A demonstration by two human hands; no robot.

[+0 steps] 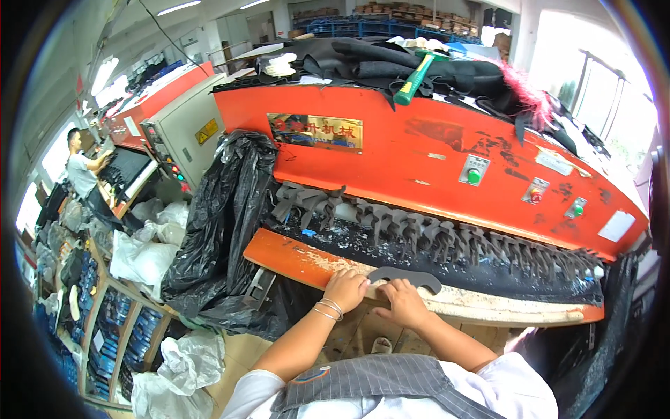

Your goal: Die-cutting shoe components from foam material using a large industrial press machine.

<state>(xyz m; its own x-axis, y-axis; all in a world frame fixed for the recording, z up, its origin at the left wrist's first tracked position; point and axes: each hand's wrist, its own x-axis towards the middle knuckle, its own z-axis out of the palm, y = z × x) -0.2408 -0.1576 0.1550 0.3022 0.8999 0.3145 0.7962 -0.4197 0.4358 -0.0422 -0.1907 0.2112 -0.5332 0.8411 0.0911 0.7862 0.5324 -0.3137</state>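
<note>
A dark grey, arch-shaped flat piece [413,277] lies at the worn front edge of the orange machine's bed [307,258]. My left hand [347,288], with bangles on its wrist, is closed at the left end of this piece. Over its near edge my right hand [403,304] is bent, with the fingers close together on the piece and the thumb lower down. What lies under the fingers is partly hidden. Behind them, a long row of overlapping dark grey cut pieces [447,237] hangs along the machine's opening, above a black surface flecked with white scraps.
The orange machine [398,150] carries green and red buttons [474,176]. On top lie black sheets, a green-handled hammer [413,80] and pale gloves [279,64]. A black plastic bag [234,209] hangs at left; white sacks [143,255] and shelves stand beyond. Another person [82,171] works at far left.
</note>
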